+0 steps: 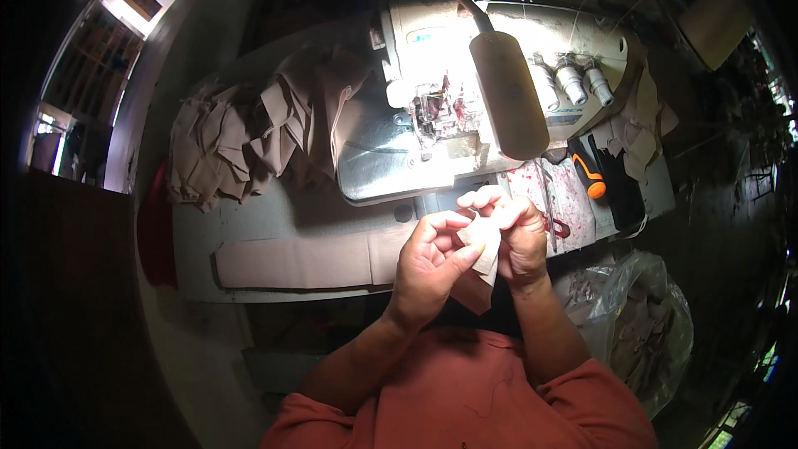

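Note:
A folded piece of beige fabric (476,289) is held up between my two hands at the front edge of the sewing table. My left hand (428,262) pinches it from the left, thumb across its face. On the other side my right hand (517,237) grips its upper edge, with the fingers bent over the top. The fabric's lower end hangs down toward my shirt. Just beyond my hands stands a sewing machine (440,46), its needle area brightly lit. Part of the fabric's upper edge is hidden behind my fingers.
Flat beige fabric strips (291,261) lie along the front edge, left of my hands. Farther back is a crumpled fabric pile (212,145). An elongated lamp (509,96) overhangs the machine. Orange-handled tool (596,189) and dark pouch (617,191) lie right; a clear scrap bag (675,324) stands below.

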`<move>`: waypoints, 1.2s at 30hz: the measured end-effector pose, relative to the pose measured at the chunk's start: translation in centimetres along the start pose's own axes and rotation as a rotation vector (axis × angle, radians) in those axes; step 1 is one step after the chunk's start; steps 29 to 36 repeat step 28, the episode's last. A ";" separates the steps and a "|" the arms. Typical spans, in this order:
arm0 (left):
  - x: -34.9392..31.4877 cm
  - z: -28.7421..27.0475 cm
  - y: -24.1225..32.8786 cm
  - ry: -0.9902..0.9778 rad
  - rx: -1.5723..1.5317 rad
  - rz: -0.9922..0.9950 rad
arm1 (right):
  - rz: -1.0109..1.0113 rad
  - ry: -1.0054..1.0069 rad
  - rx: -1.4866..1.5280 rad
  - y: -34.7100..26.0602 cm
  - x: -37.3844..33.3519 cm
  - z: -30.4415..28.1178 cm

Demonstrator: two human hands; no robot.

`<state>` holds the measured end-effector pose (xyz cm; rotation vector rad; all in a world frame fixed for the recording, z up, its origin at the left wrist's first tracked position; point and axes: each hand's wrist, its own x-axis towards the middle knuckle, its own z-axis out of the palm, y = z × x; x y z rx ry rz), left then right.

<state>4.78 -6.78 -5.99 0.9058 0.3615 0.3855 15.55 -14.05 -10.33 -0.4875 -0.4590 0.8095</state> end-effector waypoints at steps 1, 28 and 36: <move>0.0 -0.2 -0.1 -0.001 -0.012 -0.010 | -0.015 -0.017 -0.009 0.0 0.0 -0.1; -0.9 -0.2 -0.7 0.077 0.090 0.089 | 0.323 0.165 -0.347 -3.5 -1.6 2.5; -0.9 -0.2 -0.7 0.077 0.090 0.089 | 0.323 0.165 -0.347 -3.5 -1.6 2.5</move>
